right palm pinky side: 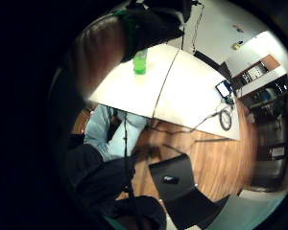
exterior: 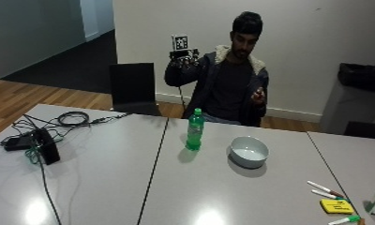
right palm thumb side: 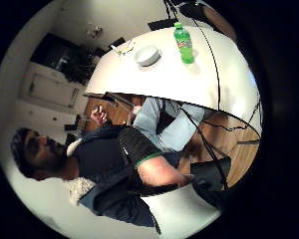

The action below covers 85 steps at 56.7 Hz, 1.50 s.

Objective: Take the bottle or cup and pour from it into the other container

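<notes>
1. The person sits behind the white table (exterior: 193, 187) with the gloved right hand (exterior: 183, 60) raised near shoulder height, well above and behind everything on the table. It holds nothing. From where I stand I cannot tell whether its fingers are spread or curled.

2. As I judge it, the task has not begun: this is the moment before the reach. The green bottle (exterior: 194, 130) stands upright, cap on, near the seam between the two tabletops. The white bowl (exterior: 249, 151) sits just beside it, apart from it, on the person's left. Both palm views show the bottle (right palm thumb side: 183, 44) far off on the table, which fits a hand held high.

3. The next move calls for bringing the hand down and forward to the bottle and closing round its body. The cap looks to be on, so it would likely need to come off before any pour. The bare left hand (exterior: 257, 95) is up at chest level and free for that.

4. Around them: a black device with coiled cables (exterior: 47, 136) lies toward the person's right end of the table, and markers (exterior: 325, 190) and a yellow block (exterior: 336, 206) lie at the other end. A black chair (exterior: 133, 88) stands behind the table.

5. Nothing stands between hand and bottle. The bowl is near enough that a wide sweep could knock it.
</notes>
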Each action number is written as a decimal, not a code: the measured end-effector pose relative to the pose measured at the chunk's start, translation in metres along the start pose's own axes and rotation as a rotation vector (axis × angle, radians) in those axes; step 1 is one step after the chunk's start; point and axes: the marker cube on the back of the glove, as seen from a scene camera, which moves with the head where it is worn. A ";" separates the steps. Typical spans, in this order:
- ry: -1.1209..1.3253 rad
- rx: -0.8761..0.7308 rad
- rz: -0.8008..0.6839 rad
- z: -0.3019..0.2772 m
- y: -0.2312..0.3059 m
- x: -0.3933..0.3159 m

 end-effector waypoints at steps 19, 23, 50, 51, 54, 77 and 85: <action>0.029 -0.146 -0.240 0.005 -0.003 0.008; 0.029 -0.118 -0.212 0.010 -0.010 0.007; 0.008 -0.109 -0.188 0.076 -0.094 0.024; -0.003 -0.096 -0.182 0.079 -0.098 0.025; -0.032 -0.065 -0.153 0.088 -0.110 0.027; -0.417 -0.004 -0.093 0.165 -0.204 0.032; -0.672 -0.051 -0.011 0.207 -0.220 0.021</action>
